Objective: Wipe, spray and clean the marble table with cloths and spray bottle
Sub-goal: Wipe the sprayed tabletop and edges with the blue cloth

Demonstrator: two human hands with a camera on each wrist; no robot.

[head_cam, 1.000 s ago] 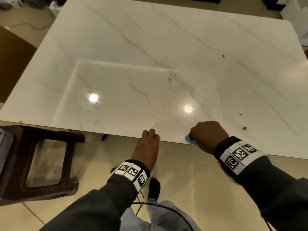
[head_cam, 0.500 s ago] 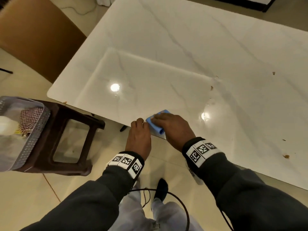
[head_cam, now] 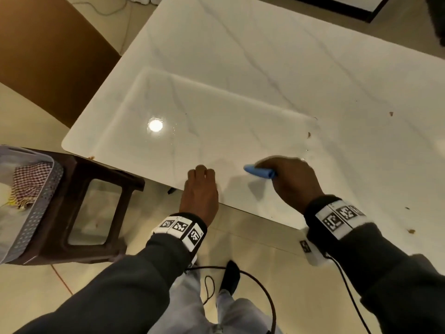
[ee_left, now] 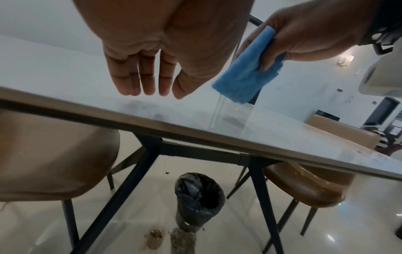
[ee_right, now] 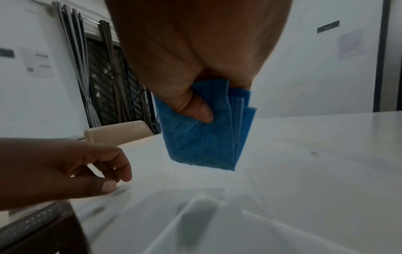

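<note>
A folded blue cloth (head_cam: 260, 172) (ee_left: 245, 75) (ee_right: 202, 135) hangs from my right hand (head_cam: 289, 179) (ee_right: 195, 106), pinched between thumb and fingers a little above the white marble table (head_cam: 240, 80) (ee_left: 282, 127) (ee_right: 304, 154) near its front edge. My left hand (head_cam: 201, 186) (ee_left: 150, 86) hovers at the front edge to the left of the cloth, fingers relaxed and holding nothing; the right wrist view shows that left hand (ee_right: 104, 171) just above the tabletop. Brown crumbs (head_cam: 309, 134) lie on the right part of the table.
A dark brown stool (head_cam: 96, 201) stands left of me and carries a grey perforated basket (head_cam: 36, 213) with a checked cloth (head_cam: 29, 184). Tan chairs (head_cam: 48, 56) (ee_left: 309, 185) flank the table. Under the table stands a bin with a black liner (ee_left: 199, 192).
My right hand has lifted the blue cloth off the table and carried it to the right, away from my left hand. The left hand stays at the front edge.
</note>
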